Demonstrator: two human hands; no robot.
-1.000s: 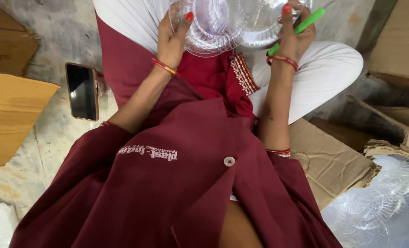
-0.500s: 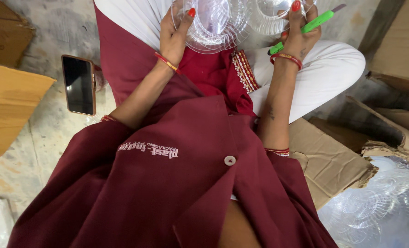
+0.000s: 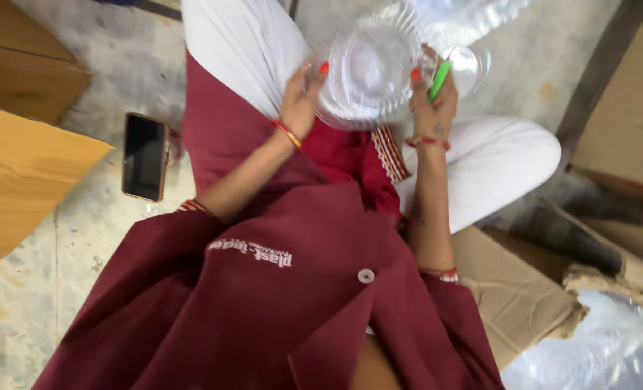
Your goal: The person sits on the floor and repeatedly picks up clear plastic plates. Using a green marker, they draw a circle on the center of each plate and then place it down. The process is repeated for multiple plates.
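Clear plastic bowl (image 3: 368, 76) | gripped between both sets of fingers, left hand (image 3: 303, 97) and right hand (image 3: 431, 101) | green pen (image 3: 438, 79) tucked in right fingers | since 1 s ago bowl sits lower in view, probably head tilt | grip unchanged

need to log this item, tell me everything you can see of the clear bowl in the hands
The clear bowl looks like thin transparent plastic, round, with a ribbed, fluted rim and a smooth flat centre. It is tilted, its round face toward the camera, held above the lap. The left hand grips its left edge and the right hand, which also holds a green pen, grips its right edge. More clear plastic shows behind it, too blurred to tell apart.
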